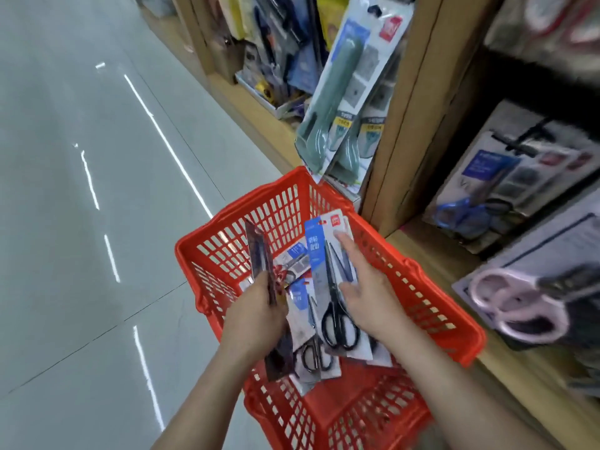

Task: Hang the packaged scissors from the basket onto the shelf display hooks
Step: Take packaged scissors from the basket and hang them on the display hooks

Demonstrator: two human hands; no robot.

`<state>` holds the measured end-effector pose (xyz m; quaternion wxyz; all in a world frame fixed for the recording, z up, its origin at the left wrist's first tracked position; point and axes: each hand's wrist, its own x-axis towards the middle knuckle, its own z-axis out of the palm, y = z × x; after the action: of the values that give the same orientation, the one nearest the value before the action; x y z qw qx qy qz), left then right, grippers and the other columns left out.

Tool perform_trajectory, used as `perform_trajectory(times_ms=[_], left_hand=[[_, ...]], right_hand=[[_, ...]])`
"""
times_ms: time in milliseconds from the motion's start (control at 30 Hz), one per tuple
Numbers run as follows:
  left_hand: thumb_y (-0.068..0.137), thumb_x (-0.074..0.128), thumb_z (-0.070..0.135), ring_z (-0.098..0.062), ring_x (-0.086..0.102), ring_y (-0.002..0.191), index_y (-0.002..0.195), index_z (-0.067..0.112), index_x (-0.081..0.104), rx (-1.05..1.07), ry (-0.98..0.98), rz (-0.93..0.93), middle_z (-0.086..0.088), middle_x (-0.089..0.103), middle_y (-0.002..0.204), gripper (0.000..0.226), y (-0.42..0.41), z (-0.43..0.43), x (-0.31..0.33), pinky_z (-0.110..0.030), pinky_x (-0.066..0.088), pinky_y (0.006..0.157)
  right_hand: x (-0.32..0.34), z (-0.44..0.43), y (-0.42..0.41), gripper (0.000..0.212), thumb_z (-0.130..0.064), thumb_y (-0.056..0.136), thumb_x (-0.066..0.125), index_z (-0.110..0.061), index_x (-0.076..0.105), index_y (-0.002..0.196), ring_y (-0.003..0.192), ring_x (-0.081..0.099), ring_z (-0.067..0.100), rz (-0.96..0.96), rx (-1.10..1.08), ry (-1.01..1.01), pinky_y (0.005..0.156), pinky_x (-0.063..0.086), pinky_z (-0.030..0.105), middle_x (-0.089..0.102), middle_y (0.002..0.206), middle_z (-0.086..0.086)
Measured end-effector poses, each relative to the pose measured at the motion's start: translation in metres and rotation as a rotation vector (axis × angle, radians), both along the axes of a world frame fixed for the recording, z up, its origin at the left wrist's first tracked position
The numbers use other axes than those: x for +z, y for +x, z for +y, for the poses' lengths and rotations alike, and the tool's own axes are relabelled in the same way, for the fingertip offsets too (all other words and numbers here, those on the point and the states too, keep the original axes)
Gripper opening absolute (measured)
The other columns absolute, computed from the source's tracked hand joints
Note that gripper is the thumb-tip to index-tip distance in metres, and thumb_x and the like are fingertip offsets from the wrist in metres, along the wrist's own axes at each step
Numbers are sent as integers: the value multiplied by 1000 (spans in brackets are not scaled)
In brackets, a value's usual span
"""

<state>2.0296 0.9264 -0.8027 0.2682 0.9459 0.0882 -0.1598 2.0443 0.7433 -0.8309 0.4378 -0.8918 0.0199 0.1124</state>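
Grey tiled floor (81,190) runs beside a wooden shelf (422,92), with the red basket (422,271) against its edge. Step in hand, as judged: picking stock; the left hand (256,316) grips a dark pack (259,254) edge-on over the basket's middle, and the right hand (367,297) lies straight-fingered on the black-handled scissors pack (328,277) near the shelf-side rim. Next, pinch that pack and carry its hang-hole to a hook; the hooks cannot be made out in the blur, and the dark pack's contents are unreadable.
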Motion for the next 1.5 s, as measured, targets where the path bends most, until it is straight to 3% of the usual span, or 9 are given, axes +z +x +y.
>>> perform_trajectory(times_ms=[100, 267, 567, 700, 833, 1000, 1167, 1300, 1500], left_hand=[[91, 55, 9, -24, 62, 113, 131, 32, 56, 106, -178, -183, 9, 66, 125, 46, -21, -1, 35, -32, 50, 87], [79, 42, -21, 14, 57, 111, 120, 30, 67, 292, -604, -540, 20, 64, 123, 70, -52, -6, 119, -5, 41, 99], [93, 55, -7, -14, 73, 91, 105, 24, 74, 145, -1277, -635, 3, 78, 100, 38, -108, -60, 271, -30, 60, 83], [94, 53, -9, -18, 73, 75, 112, 33, 65, -30, -1359, -504, -6, 77, 95, 47, -152, -112, 292, -31, 60, 65], [96, 55, -4, -35, 74, 88, 122, 44, 53, -137, -1378, -351, -13, 76, 100, 54, -193, -157, 291, -50, 59, 79], [94, 55, -9, -20, 73, 76, 122, 29, 54, -275, -1349, -181, -6, 78, 87, 48, -228, -207, 276, -31, 58, 66], [90, 60, -8, -24, 73, 78, 119, 13, 58, -460, -1237, 38, -11, 78, 89, 36, -241, -258, 275, -33, 59, 69], [95, 56, -5, -14, 74, 74, 126, 37, 50, -575, -1209, -21, -4, 78, 89, 53, -232, -293, 302, -21, 55, 58], [95, 60, 2, -9, 67, 56, 112, 17, 61, -725, -1079, 23, -2, 76, 72, 23, -230, -341, 309, -18, 47, 45]], right_hand=[[48, -7, -8, 47, 10, 89, 50, -22, 69, 118, 60, 53, -11, -154, -95, 103, 60, 35, 4, 65, 85, -11], [138, -25, -44, 37, 8, 91, 50, -18, 74, 101, 52, 52, -13, -332, -246, 185, 52, 34, 4, 58, 69, -18], [284, -63, -142, 46, 4, 87, 57, -39, 72, 81, 50, 43, 4, -740, -364, 301, 49, 32, 13, 61, 62, -5], [317, -91, -200, 33, -2, 92, 62, -31, 75, 84, 68, 61, -17, -725, -405, 387, 64, 41, -1, 71, 72, -31], [329, -119, -265, 25, -13, 90, 64, -30, 78, 79, 81, 70, -6, -706, -458, 502, 71, 47, 4, 78, 84, -13], [323, -160, -329, 10, -26, 72, 70, -25, 80, 69, 70, 67, -2, -680, -597, 557, 66, 48, 7, 78, 79, -5], [299, -203, -375, 5, -21, 75, 83, -17, 79, 75, 67, 60, 6, -661, -749, 469, 67, 48, 18, 74, 73, 8], [283, -230, -399, 13, -23, 66, 72, -13, 78, 71, 59, 55, 8, -661, -789, 522, 59, 44, 18, 66, 62, 6], [263, -262, -424, 37, -43, 52, 82, -10, 77, 70, 58, 54, 9, -651, -827, 593, 55, 43, 18, 62, 61, 5]])
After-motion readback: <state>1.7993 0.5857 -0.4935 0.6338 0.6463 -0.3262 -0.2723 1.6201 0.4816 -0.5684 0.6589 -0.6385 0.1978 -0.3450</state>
